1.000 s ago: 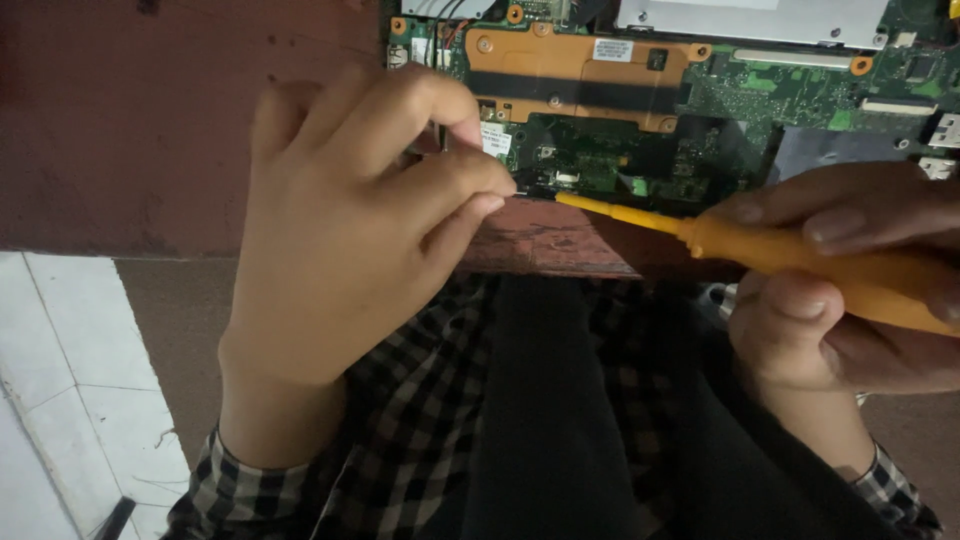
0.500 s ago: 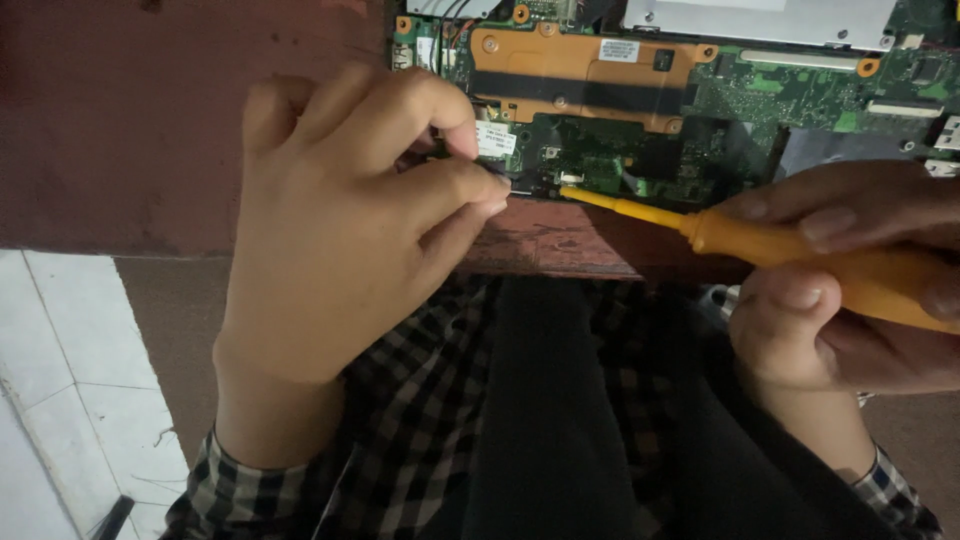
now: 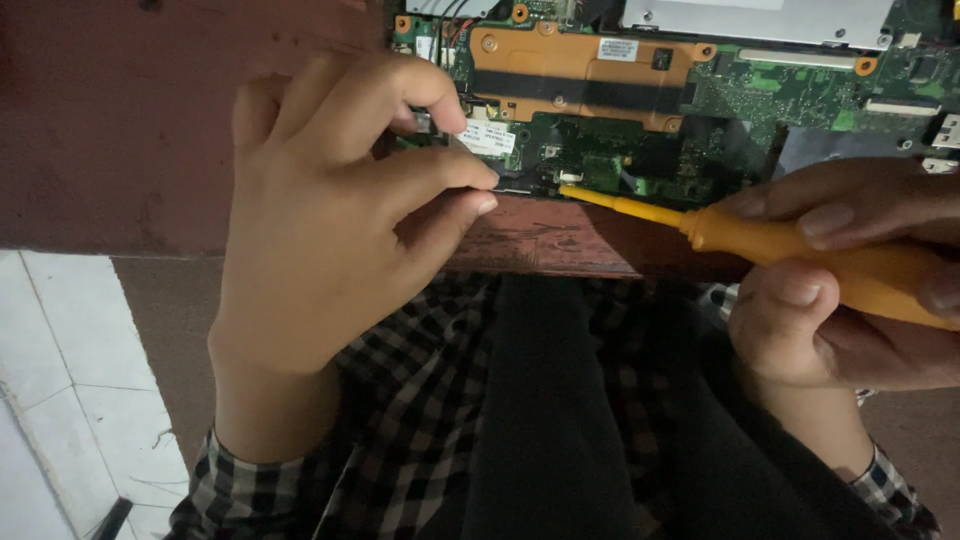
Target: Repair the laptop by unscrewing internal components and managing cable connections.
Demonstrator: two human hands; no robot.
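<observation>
Gripping the orange screwdriver [image 3: 800,255], the right hand [image 3: 850,300] lays its shaft leftward, tip at the circuit board's [image 3: 640,160] near edge, just beside the left hand [image 3: 330,230], whose fingertips pinch there.

Both hands bare, left hand [image 3: 330,230] and right hand [image 3: 850,300]; black-and-white checked shirt cuffs [image 3: 240,490] on both wrists, dark trousers [image 3: 560,420].
</observation>
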